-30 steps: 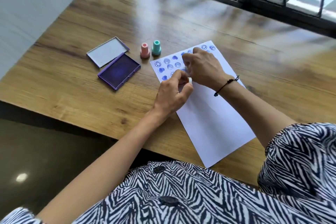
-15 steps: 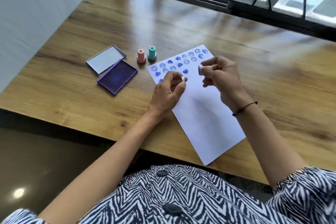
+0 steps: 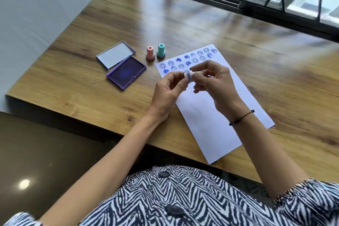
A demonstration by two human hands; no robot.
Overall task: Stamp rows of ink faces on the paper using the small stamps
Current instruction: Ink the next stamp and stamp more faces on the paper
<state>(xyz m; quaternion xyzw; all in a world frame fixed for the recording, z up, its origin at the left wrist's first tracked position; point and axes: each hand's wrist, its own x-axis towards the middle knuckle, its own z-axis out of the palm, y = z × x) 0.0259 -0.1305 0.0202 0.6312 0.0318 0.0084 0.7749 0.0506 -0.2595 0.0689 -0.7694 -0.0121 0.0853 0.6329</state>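
Note:
A white sheet of paper (image 3: 211,115) lies on the wooden table, with rows of blue ink faces and hearts (image 3: 192,59) across its far end. Above those rows, my right hand (image 3: 214,82) pinches a small white stamp (image 3: 194,74) whose inked end points left. My left hand (image 3: 168,90) pinches a small white cap (image 3: 185,75) right against that end. The two pieces touch between my fingertips. Some prints are hidden behind my hands.
An open purple ink pad (image 3: 126,72) with its lid (image 3: 115,57) folded back lies left of the paper. A pink stamp (image 3: 150,53) and a teal stamp (image 3: 161,51) stand upright between pad and paper. The table edge (image 3: 73,115) runs near my body.
My right hand lifted the white stamp off the paper and turned it sideways. My two hands, apart half a second ago, have come together so cap and stamp meet.

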